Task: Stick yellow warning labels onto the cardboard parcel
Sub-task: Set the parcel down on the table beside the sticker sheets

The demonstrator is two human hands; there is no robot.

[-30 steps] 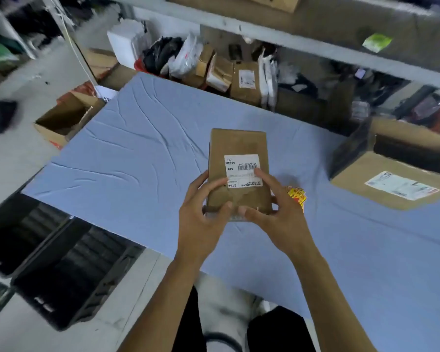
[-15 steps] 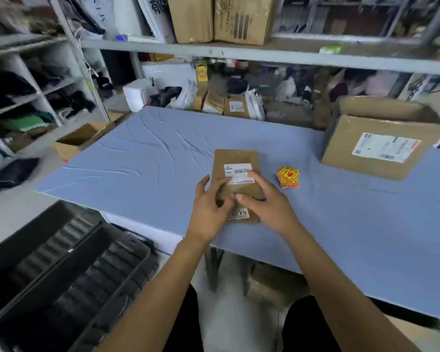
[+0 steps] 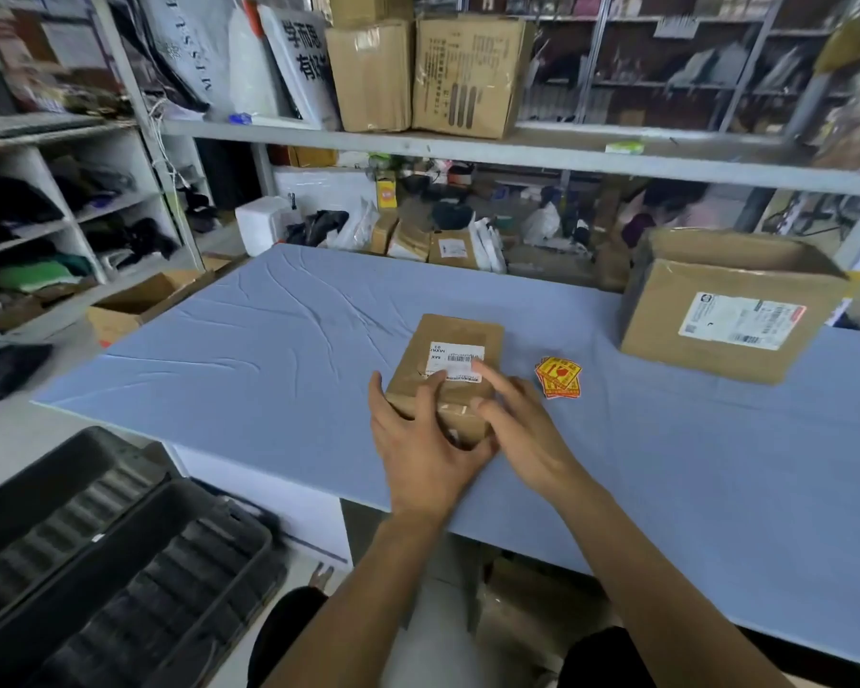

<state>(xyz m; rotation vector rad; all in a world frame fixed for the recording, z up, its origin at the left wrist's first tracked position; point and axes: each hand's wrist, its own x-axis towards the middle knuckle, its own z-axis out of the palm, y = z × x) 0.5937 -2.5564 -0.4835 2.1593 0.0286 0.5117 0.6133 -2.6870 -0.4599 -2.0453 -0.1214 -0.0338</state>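
Observation:
A small brown cardboard parcel (image 3: 460, 335) with a white barcode label lies flat on the blue table (image 3: 269, 340). My left hand (image 3: 420, 439) grips its near left corner, thumb at the side and fingers on top. My right hand (image 3: 522, 429) rests on the parcel's near right part, fingers spread, index finger touching the white label. A small stack of yellow warning labels (image 3: 558, 377) with red print lies on the table just right of the parcel, apart from both hands.
A large open cardboard box (image 3: 726, 310) stands at the table's back right. Black plastic crates (image 3: 95, 563) sit on the floor at the left. Shelves with boxes and bags run behind the table. An open carton (image 3: 140, 305) sits beside the table's left edge.
The parcel has come down from being held up and now lies on the table. My head has lifted, so more of the shelves shows. Both hands stay on the parcel.

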